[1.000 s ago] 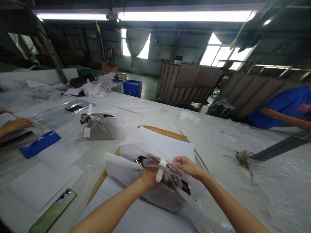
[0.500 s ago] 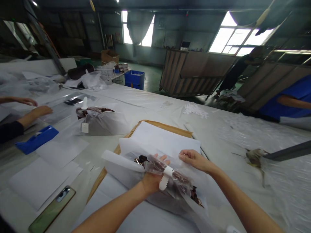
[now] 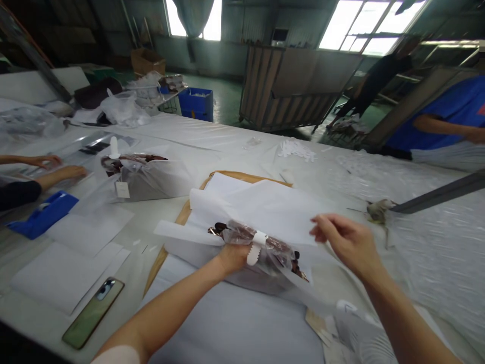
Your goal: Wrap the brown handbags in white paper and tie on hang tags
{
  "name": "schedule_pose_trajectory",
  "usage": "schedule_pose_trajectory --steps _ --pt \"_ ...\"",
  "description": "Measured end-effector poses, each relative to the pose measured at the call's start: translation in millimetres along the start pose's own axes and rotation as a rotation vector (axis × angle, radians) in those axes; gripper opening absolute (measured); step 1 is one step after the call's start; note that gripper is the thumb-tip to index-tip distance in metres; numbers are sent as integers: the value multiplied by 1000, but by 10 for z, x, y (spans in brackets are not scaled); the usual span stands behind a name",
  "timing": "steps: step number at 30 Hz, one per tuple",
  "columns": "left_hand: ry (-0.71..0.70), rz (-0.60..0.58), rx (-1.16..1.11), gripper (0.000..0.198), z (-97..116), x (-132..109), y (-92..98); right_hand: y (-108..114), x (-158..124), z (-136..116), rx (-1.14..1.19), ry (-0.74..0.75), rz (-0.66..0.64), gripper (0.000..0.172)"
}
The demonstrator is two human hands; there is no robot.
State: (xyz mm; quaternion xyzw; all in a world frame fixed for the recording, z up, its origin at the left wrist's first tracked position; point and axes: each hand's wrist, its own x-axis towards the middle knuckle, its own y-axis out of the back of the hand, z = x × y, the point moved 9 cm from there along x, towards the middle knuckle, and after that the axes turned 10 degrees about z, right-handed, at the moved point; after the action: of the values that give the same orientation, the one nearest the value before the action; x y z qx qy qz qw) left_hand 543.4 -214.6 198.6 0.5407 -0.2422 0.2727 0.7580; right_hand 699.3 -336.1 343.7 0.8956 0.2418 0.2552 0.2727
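Observation:
My left hand (image 3: 234, 258) is closed on a bag (image 3: 257, 273) wrapped in thin white paper, gripping it near its top. Brown handles (image 3: 280, 247) under clear plastic, with dark and metal parts, run along the top, and a white toothed strap (image 3: 256, 247) goes round them. My right hand (image 3: 339, 237) is raised to the right of the bag, fingers curled together; whatever they may hold is hidden. Beneath the bag lie white sheets (image 3: 235, 313) on brown paper (image 3: 248, 177).
A second wrapped bag (image 3: 155, 179) stands left, near a blue tape dispenser (image 3: 43, 215) and another person's hands (image 3: 70, 172). A phone (image 3: 93, 312) lies front left. White strips (image 3: 295, 149) lie behind; bubble wrap (image 3: 439, 263) and a metal bar (image 3: 439, 194) are at right.
My right hand has moved right, away from the bag's paper. My left hand's fingers, visible behind the handles before, are now hidden. The view has tilted down slightly.

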Motion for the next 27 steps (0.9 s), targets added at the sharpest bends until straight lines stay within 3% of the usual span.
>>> schedule_pose_trajectory --steps 2,3,5,7,11,14,17,22,24,27 --pt "-54 -24 25 26 62 17 27 -183 -637 -267 20 104 -226 32" --pt "-80 -34 35 25 97 23 51 -270 -896 -344 3 172 -266 28" --pt "-87 -59 52 23 146 18 119 -429 -1243 -382 -39 295 -237 27" --pt "-111 -96 87 24 225 -19 207 -526 -1408 -376 -92 422 -92 31" --pt "-135 -204 203 28 295 -152 318 -744 -1517 -465 -263 676 164 33" --pt "-93 -233 260 38 233 -237 352 -1052 -1492 -530 -444 767 151 40" --pt "-73 -219 263 46 241 -270 401 -1344 -1473 -487 -703 766 76 36" --pt "-112 -178 191 45 402 -415 616 -1524 -1533 -340 -827 723 15 32" --pt "-51 -125 118 43 366 -666 812 -1529 -1553 -299 -817 709 6 35" --pt "221 -21 142 31 -40 -1399 1225 -1516 -1562 -265 -772 693 8 39"
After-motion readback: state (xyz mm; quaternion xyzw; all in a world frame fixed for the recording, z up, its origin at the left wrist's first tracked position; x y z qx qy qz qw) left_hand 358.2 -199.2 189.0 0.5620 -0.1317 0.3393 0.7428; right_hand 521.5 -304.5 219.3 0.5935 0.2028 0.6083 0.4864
